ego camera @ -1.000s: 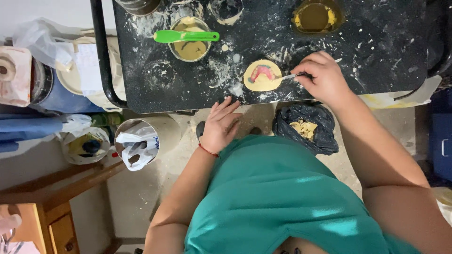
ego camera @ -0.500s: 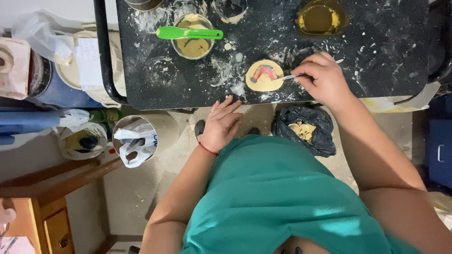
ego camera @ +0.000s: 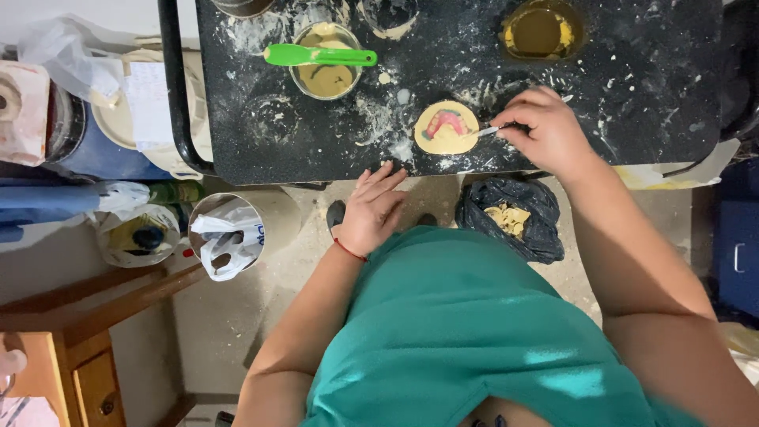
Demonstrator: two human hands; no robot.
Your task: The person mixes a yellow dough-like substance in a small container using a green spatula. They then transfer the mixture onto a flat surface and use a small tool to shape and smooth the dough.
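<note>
Head view: a person stands over a dusty black bench [ego camera: 632, 119].
Right hand [ego camera: 545, 130]: fingers pinched on a small metal tool [ego camera: 490, 130], its tip at the edge of the cast [ego camera: 447, 128], apparently to trim it.
Cast: yellow disc with a pink arch, lying near the front of the bench.
Left hand [ego camera: 371, 209]: fingers loose and spread, holding nothing, fingertips at the bench edge, likely for steadiness.
Cup [ego camera: 324, 63]: tan mix inside, green spatula [ego camera: 316, 55] laid across the rim.
Bowl [ego camera: 541, 32]: yellowish liquid.
Black bag [ego camera: 510, 217]: on the floor, yellow scraps inside.

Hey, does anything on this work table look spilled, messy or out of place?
Yes. The dark table is smeared and speckled with pale powder and crumbs, thickest between the glass bowl and the yellow disc. A green spatula lies across the bowl's rim. Nothing looks tipped over or broken.
</note>
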